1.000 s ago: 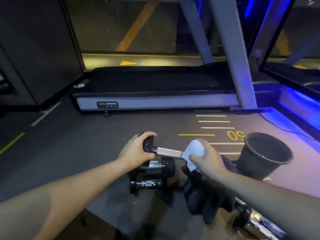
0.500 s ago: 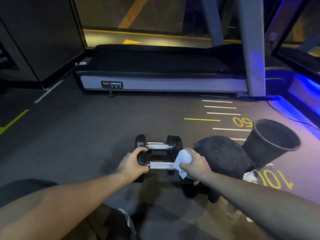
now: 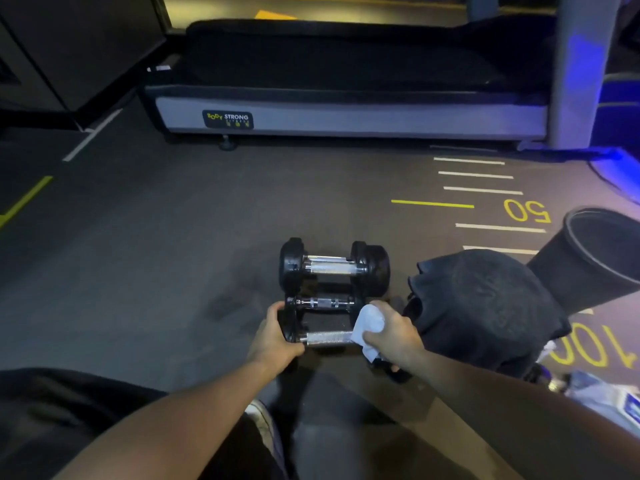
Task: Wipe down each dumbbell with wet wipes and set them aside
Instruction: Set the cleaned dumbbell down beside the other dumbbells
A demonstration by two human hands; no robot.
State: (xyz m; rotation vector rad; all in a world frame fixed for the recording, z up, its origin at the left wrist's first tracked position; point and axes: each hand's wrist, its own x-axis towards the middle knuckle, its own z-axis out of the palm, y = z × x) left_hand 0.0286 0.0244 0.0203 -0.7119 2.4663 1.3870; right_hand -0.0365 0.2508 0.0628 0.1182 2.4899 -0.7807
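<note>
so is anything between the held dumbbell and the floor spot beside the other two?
Nothing visible. The left hand grips one end of the held dumbbell, the right hand holds the wipe at the other. It sits just in front of the two dumbbells on the floor; the floor under it is hidden.

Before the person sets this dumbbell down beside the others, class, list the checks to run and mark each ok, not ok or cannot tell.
1. Left hand grips the held dumbbell at its end: ok.
2. Right hand holds the wet wipe against the other end: ok.
3. Whole handle wiped: cannot tell.
4. Two dumbbells already lie on the floor just beyond: ok.
5. Held dumbbell resting on the floor: cannot tell.
</note>
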